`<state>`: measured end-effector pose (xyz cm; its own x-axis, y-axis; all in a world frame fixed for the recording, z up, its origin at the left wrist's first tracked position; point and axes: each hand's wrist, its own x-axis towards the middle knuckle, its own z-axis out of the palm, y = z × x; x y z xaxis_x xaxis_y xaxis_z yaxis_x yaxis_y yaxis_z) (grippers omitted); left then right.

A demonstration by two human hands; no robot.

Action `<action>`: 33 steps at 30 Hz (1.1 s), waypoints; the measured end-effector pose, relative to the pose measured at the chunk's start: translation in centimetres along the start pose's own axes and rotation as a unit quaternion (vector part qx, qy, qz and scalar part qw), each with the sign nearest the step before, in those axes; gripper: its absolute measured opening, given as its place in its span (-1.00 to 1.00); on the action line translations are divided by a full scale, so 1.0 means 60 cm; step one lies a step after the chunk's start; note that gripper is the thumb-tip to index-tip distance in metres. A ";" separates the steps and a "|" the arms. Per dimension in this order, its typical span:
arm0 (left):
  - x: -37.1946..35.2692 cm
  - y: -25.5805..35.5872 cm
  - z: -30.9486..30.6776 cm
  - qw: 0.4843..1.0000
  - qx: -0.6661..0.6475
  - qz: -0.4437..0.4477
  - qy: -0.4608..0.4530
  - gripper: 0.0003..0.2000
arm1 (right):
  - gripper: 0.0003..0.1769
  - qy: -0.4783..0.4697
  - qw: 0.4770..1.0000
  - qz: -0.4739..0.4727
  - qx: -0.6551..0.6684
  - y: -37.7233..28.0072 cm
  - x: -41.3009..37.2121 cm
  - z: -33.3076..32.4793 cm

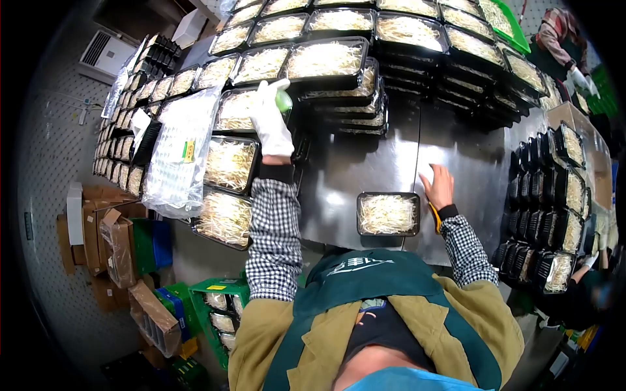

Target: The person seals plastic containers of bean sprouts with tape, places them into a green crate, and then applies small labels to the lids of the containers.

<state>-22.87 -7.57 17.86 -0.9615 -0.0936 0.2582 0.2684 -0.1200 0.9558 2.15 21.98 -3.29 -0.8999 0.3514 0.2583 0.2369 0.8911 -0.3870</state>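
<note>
My left hand (270, 124), in a white glove, reaches over the packed trays at the far left of the table. A green rounded object (283, 101) shows between its thumb and palm; I cannot tell its kind. Bare, my right hand (439, 187) is low over the steel table with the thumb apart from the bent fingers. A yellow-orange strip (435, 217) shows beside that wrist. Just left of the right hand, a black tray of bean sprouts (388, 214) rests near the table's front edge. Beneath the left forearm runs a column of sprout trays (229, 163).
Stacked sprout trays (326, 60) line the table's back, with more stacks (566, 189) at right. A clear plastic sheet (181, 153) covers trays at left. A green crate (207, 313) stands below. Co-workers' gloved hands (580, 81) show at the far right.
</note>
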 end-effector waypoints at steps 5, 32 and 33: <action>0.078 -0.029 0.021 0.998 0.013 -0.057 -0.035 -0.75 | -0.46 0.100 0.902 0.027 0.419 -0.249 0.288 -0.130; -0.308 -0.260 -0.175 0.923 -0.081 -0.366 0.080 -0.76 | -0.74 -0.163 0.943 -0.108 0.269 -0.130 0.118 0.098; -0.314 -0.269 -0.178 0.943 -0.037 -0.323 0.074 -0.76 | -0.79 -0.037 0.956 -0.097 0.274 -0.138 0.151 0.080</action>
<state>-8.43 -14.44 -3.93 -0.9085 -0.1125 -0.4025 -0.3623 -0.2677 0.8928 -9.74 16.42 -2.02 -0.9358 0.1552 0.3164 -0.1462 0.6461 -0.7491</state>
